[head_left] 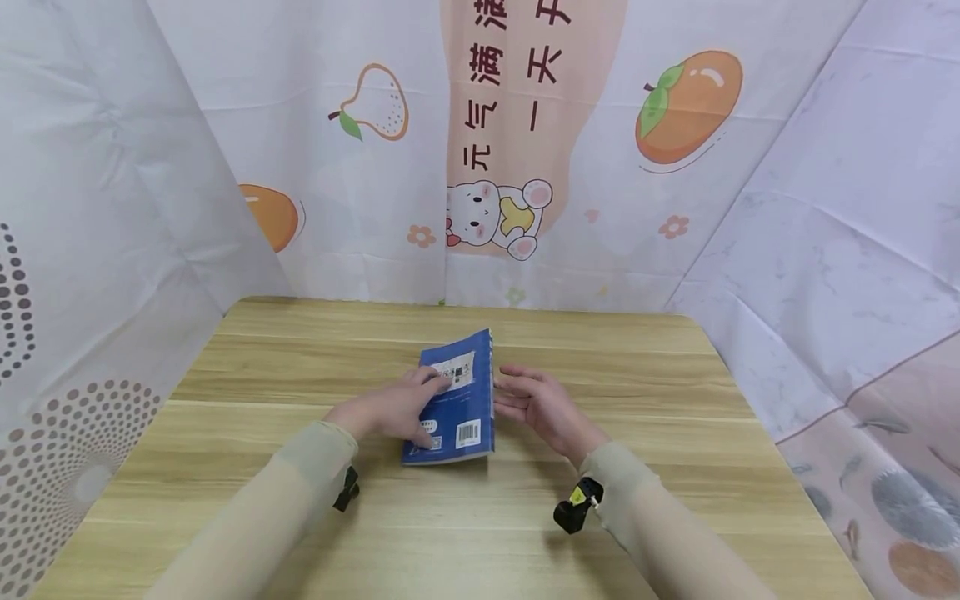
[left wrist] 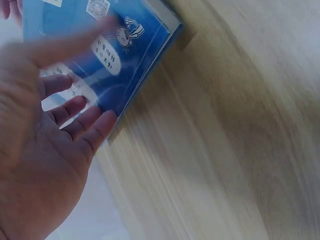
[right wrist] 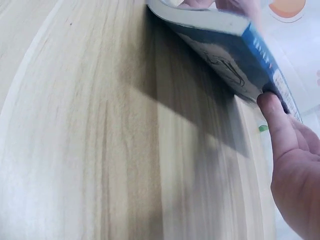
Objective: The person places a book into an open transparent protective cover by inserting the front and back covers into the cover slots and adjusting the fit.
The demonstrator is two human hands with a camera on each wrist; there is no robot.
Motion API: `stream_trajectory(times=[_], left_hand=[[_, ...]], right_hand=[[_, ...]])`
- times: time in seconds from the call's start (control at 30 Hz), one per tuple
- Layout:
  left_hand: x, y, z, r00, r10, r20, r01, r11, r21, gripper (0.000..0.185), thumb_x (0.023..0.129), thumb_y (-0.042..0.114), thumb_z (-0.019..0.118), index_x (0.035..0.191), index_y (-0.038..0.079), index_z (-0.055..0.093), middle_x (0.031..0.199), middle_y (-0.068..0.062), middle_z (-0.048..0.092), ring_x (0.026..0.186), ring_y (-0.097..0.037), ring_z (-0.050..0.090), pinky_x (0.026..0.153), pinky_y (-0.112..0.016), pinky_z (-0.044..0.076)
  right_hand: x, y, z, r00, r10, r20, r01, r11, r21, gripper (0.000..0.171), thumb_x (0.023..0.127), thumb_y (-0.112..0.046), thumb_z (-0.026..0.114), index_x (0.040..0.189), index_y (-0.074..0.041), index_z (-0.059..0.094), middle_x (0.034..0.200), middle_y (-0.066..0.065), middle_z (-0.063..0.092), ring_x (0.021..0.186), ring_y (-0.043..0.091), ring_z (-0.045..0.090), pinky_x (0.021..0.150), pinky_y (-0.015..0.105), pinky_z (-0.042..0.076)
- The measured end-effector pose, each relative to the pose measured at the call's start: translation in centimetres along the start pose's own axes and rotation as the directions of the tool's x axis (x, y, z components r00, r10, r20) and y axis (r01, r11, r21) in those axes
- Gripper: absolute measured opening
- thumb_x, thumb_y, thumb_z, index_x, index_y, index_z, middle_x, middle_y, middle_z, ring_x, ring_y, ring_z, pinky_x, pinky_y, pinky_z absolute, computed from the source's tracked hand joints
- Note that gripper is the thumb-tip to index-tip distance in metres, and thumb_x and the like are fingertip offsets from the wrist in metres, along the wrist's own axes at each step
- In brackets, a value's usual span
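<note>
A blue paperback book (head_left: 468,408) lies tilted over the middle of the table, its right-hand spine raised and its lower left edge near the wood. Its cover carries a barcode label and a pale picture panel. Across the left part of this cover spreads my left hand (head_left: 393,408), fingers and thumb extended. My right hand (head_left: 543,408) is at the spine, fingers fairly straight. In the right wrist view, the right thumb (right wrist: 271,107) touches the book near its spine, and a shadow falls beneath the lifted side. Some right fingertips are hidden behind the book.
The wood-grain table (head_left: 637,383) extends around the book on all sides. Behind it hangs a printed curtain (head_left: 337,208) with fruit drawings and lettering, and more cloth encloses both sides. A small black camera (head_left: 573,504) is strapped at the right wrist.
</note>
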State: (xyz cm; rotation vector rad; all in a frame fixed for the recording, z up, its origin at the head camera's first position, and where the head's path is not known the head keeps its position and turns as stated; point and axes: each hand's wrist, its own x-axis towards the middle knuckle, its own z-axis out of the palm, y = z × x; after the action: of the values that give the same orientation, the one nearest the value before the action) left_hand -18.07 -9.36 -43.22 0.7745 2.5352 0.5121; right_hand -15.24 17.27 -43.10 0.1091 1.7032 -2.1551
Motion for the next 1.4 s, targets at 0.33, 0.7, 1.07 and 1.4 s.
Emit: stream_trajectory(times=[0.33, 0.7, 1.07, 1.4], left_hand=[[0.1, 0.9, -0.6, 0.997, -0.066, -0.041, 0.056, 0.977, -0.207, 0.090, 0.094, 0.078, 0.041, 0.154, 0.011, 0.042, 0.158, -0.014, 0.035, 0.149, -0.036, 0.031, 0.117, -0.059, 0.032], [0.0, 2.8, -1.0, 0.980, -0.198, -0.016, 0.183, 0.929, -0.321, 0.110, 0.088, 0.090, 0.017, 0.160, 0.008, 0.033, 0.165, -0.024, 0.023, 0.147, -0.046, 0.033, 0.113, -0.067, 0.032], [-0.3, 4.8, -1.0, 0.981, -0.193, -0.025, 0.177, 0.937, -0.302, 0.109, 0.084, 0.092, 0.034, 0.157, 0.010, 0.040, 0.150, -0.021, 0.051, 0.130, -0.039, 0.056, 0.103, -0.062, 0.046], [-0.6, 5.2, -1.1, 0.979, -0.191, -0.068, 0.162, 0.939, -0.303, 0.078, 0.092, 0.067, 0.055, 0.141, 0.006, 0.052, 0.127, -0.016, 0.066, 0.111, -0.031, 0.065, 0.093, -0.056, 0.053]], right_hand=[[0.0, -0.8, 0.8, 0.992, -0.041, 0.121, 0.043, 0.999, -0.018, 0.054, 0.105, -0.014, 0.053, 0.152, 0.007, 0.038, 0.145, 0.026, 0.054, 0.130, 0.037, 0.058, 0.105, 0.042, 0.050], [0.1, -0.8, 1.2, 0.978, -0.029, 0.207, 0.049, 0.995, -0.092, 0.049, 0.110, -0.028, 0.045, 0.153, -0.005, 0.045, 0.152, 0.013, 0.052, 0.138, 0.031, 0.052, 0.113, 0.044, 0.043], [0.0, -0.4, 1.4, 0.952, -0.075, 0.296, 0.120, 0.983, -0.136, 0.070, 0.108, -0.058, 0.028, 0.155, -0.008, 0.043, 0.157, 0.007, 0.047, 0.147, 0.022, 0.041, 0.121, 0.045, 0.030], [0.0, -0.7, 2.0, 0.933, -0.095, 0.348, 0.152, 0.979, -0.139, 0.077, 0.105, -0.063, 0.020, 0.157, -0.009, 0.040, 0.159, 0.003, 0.044, 0.152, 0.013, 0.029, 0.126, 0.047, 0.018]])
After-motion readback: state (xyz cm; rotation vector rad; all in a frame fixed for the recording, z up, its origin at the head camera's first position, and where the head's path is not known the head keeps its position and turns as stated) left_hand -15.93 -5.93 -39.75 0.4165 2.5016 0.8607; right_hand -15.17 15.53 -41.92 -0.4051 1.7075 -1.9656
